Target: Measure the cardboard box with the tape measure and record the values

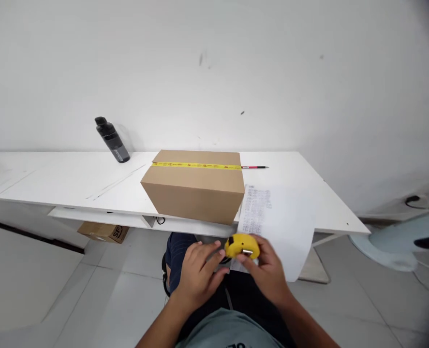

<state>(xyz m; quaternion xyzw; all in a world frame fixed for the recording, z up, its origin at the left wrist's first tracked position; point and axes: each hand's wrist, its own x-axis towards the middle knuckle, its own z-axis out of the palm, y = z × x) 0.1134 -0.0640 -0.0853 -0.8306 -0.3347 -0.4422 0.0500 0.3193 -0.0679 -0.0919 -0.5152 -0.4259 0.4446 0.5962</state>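
My right hand (267,273) grips a yellow tape measure (242,245) in front of the table edge, over my lap. Its metal clip faces up towards me, and no blade shows drawn out. Beside its left end is my left hand (201,270), fingers stretched and apart; whether a fingertip touches the case I cannot tell. A closed cardboard box (196,181) sits on the white table, with yellow printed tape along its top seam. Right of the box lies a large sheet of paper (287,222) with handwritten lines, hanging over the table's front edge.
A red and black pen (254,167) lies against the box's right side. The dark bottle (112,140) stands at the back left of the table (72,179). Below is a small carton (103,232) on the floor. A pale blue curved object (392,241) stands at right.
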